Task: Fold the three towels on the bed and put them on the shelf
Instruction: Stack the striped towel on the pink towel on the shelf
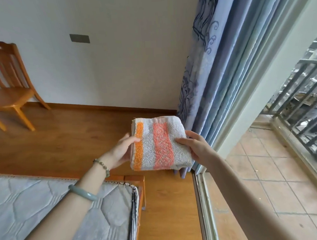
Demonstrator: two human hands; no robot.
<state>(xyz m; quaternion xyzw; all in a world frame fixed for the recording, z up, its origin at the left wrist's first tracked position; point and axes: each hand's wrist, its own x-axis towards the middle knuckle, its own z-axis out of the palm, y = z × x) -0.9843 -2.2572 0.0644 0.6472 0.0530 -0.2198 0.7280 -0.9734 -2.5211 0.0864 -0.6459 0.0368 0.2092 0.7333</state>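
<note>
Two bare forearms reach in from the bottom edge, the left forearm (55, 220) over the bed and the right forearm (248, 197) over the door sill. At their ends, the left hand's (121, 150) thumb presses down on the orange stripe, with its fingers curled out of sight beneath. The right hand's (197, 147) thumb lies flat on the opposite side, with its fingers also tucked under. Between them both hands grip a folded grey terry towel (160, 143) with an orange stripe and a salmon-pink stripe. It is held level in the air, clear of the bed and above the floor beyond the bed's corner.

The left wrist carries a string of pale green beads (101, 165), and further up the arm a smooth pale green bangle (82, 193).

Below the left arm lies a quilted grey mattress (39, 206) in an orange-brown wooden bed frame (136, 179), of which only a corner shows. A brown wood-plank floor (64, 138) runs from there to a white wall. An orange wooden chair (9, 90) stands against that wall at the far left, and a grey rectangular wall plate (79, 38) is fixed higher up.

Just beyond the towel a blue patterned curtain (215, 72) hangs to the floor beside a metal sliding-door track (203, 199). Outside it are a beige tiled balcony floor (265, 169) and a grey metal railing (301, 88) — what lies past the bars is too blurred to tell.
</note>
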